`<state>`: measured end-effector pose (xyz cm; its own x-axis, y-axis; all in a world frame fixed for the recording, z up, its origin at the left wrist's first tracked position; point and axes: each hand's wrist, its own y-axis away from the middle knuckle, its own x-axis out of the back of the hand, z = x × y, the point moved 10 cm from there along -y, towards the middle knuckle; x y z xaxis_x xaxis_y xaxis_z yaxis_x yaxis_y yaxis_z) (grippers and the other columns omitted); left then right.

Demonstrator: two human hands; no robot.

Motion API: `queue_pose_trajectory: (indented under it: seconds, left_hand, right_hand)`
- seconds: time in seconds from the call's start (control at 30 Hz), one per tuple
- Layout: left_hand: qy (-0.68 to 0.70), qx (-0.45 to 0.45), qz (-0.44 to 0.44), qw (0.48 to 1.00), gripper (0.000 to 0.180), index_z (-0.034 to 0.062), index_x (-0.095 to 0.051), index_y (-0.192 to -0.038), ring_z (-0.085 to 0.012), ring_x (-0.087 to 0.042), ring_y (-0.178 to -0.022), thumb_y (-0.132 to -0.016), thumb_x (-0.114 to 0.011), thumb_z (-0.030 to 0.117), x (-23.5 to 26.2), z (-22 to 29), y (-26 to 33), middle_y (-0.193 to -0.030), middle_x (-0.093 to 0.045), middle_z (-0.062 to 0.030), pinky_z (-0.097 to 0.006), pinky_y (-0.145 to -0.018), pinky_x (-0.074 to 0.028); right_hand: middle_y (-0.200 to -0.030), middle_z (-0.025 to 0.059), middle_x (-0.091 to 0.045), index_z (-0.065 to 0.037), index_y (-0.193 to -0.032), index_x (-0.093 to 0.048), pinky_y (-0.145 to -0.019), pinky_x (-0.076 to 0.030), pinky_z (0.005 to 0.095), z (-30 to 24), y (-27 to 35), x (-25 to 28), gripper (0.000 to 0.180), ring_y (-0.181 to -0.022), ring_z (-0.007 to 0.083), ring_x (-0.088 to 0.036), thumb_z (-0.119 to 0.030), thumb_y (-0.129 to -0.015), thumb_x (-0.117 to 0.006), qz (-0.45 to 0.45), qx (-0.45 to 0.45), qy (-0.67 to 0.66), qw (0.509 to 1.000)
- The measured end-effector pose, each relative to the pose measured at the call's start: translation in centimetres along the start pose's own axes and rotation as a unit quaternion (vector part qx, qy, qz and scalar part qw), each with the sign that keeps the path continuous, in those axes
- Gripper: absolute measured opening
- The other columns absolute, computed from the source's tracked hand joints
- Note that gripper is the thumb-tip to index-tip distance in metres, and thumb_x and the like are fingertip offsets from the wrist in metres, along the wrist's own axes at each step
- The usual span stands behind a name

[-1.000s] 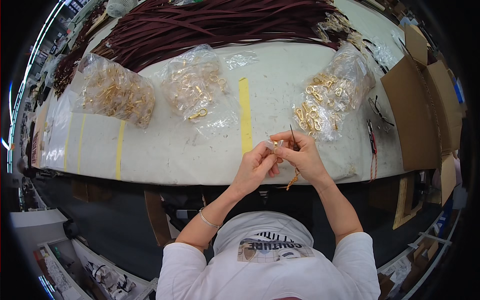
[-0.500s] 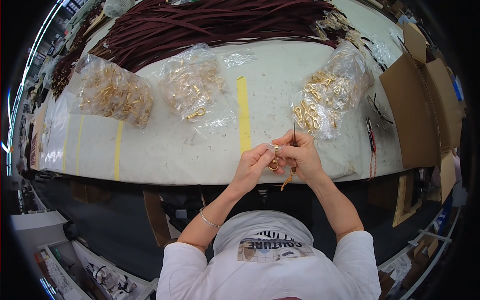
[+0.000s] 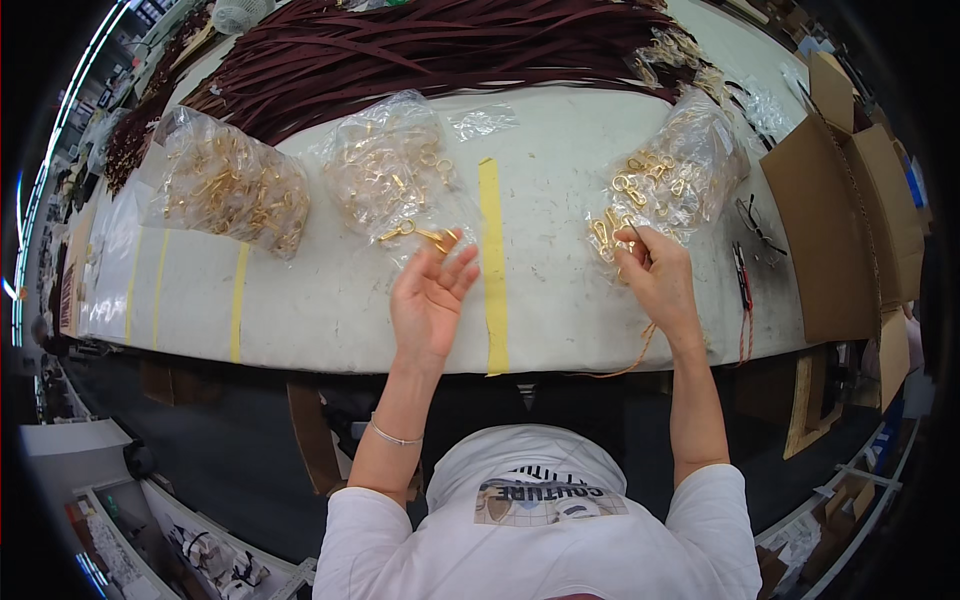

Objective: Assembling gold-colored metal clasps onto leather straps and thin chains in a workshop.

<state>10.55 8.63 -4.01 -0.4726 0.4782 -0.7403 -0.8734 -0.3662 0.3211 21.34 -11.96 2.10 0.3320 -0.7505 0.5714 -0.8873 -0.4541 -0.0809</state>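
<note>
My left hand (image 3: 428, 305) is palm up at the mouth of the middle clear bag (image 3: 385, 160). A gold snap hook (image 3: 432, 237) sits at its thumb and index fingertips, the other fingers spread. Beside it another gold snap hook (image 3: 395, 231) lies on the plastic. My right hand (image 3: 658, 285) is closed around a slim dark pointed tool (image 3: 634, 233), mostly hidden by the fingers, with an orange cord (image 3: 632, 362) trailing from it. This hand hovers over the near end of the right clear bag (image 3: 690, 180), where gold snap hooks (image 3: 603, 228) lie.
Another bag of gold hardware (image 3: 225, 190) lies at the left. Dark maroon straps (image 3: 430, 50) are heaped along the back. Red-handled snips (image 3: 742, 275), eyeglasses (image 3: 760, 225) and an open cardboard box (image 3: 825, 230) are at the right. Yellow tape (image 3: 491, 270) runs down the cloth.
My hands have separated. The left moved left and forward with a gold snap hook to the middle bag; the right moved right and forward to the right bag, still holding the dark tool.
</note>
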Motion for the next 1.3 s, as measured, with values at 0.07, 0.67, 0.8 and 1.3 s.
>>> queue_pose_trajectory:
  seconds: [0.07, 0.67, 0.8, 1.3]
  left_hand:
    - [0.084, -0.056, 0.077, 0.992, 0.029, -0.0031, -0.048, -0.106, -0.0208, -0.060, -0.075, -0.086, -0.040, 0.017, 0.9, 1.4, 0.1, -0.088, -0.059, -0.0150, -0.031, -0.067, -0.050]
    - [0.011, 0.227, -0.103, 0.968, 0.036, -0.0035, -0.047, -0.102, -0.0190, -0.057, -0.086, -0.090, -0.038, 0.029, -4.4, -8.8, 1.0, -0.100, -0.056, -0.0154, -0.031, -0.075, -0.048]
    - [0.023, 0.172, -0.128, 0.976, 0.025, -0.0017, -0.047, -0.103, -0.0156, -0.057, -0.080, -0.088, -0.043, 0.018, -4.6, -8.8, -0.5, -0.094, -0.058, -0.0114, -0.028, -0.073, -0.047]
    - [-0.394, -0.121, -0.136, 0.901, 0.042, -0.0049, -0.039, -0.115, -0.0183, -0.050, -0.101, -0.077, -0.054, 0.004, -5.9, -4.6, -1.3, -0.107, -0.052, -0.0157, -0.029, -0.085, -0.040]
  right_hand:
    - [-0.058, 0.0036, -0.051, 0.000, -0.088, -0.059, -0.051, -0.040, 0.0294, -0.6, -0.7, 1.4, 0.021, -0.054, 0.0170, -0.051, -0.012, -0.071, -0.059, 0.055, 0.018, 0.119, 0.991]
    - [-0.063, 0.0006, -0.052, -0.002, -0.074, -0.055, -0.048, -0.035, 0.0213, -2.6, -0.4, -3.6, 0.006, -0.056, 0.0044, -0.043, -0.001, -0.068, -0.057, -0.021, 0.100, -0.071, 0.992]
    - [-0.064, 0.0036, -0.054, -0.004, -0.079, -0.056, -0.048, -0.036, 0.0221, -6.1, 3.3, -4.5, 0.008, -0.052, 0.0088, -0.044, -0.003, -0.071, -0.057, -0.020, 0.363, -0.002, 0.932]
    - [-0.061, -0.0005, -0.051, -0.001, -0.069, -0.058, -0.049, -0.033, 0.0198, -1.8, -2.8, -2.4, 0.003, -0.055, 0.0048, -0.041, -0.001, -0.069, -0.061, 0.030, 0.074, -0.112, 0.990]
